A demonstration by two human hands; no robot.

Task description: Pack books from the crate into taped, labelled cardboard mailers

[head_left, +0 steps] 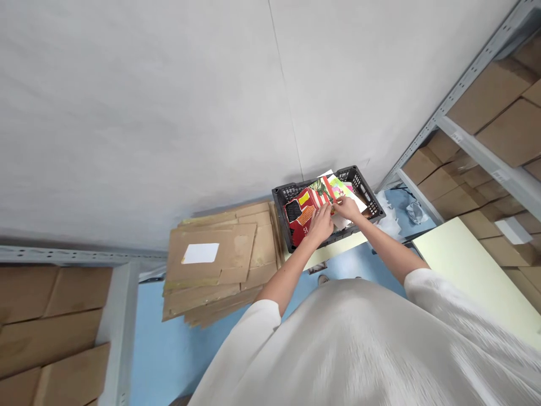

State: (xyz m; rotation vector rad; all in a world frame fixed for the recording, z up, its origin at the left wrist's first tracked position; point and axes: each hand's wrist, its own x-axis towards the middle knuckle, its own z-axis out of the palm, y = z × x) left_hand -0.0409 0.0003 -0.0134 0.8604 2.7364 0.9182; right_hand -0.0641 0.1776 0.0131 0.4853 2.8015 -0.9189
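A black plastic crate (371, 198) holds several flat, brightly printed items that look like booklets or flat packs. One is a red-and-white striped booklet (320, 194) with a green picture on it. My left hand (321, 224) is closed at its near edge, fingers partly bent over it. On the same booklet's right edge, my right hand (347, 208) pinches with thumb and fingertips. To the left lies a dark red printed item (299, 232) with yellow, black and orange patches. A white and light green sheet (357, 198) sticks out beyond my right hand.
Flattened cardboard (240, 270) is stacked left of the crate. Shelves with cardboard boxes (494, 93) rise on the right, and more boxes (51, 321) stand at lower left. A pale yellow board (473, 270) is at right. Behind the crate is a grey wall (190, 113).
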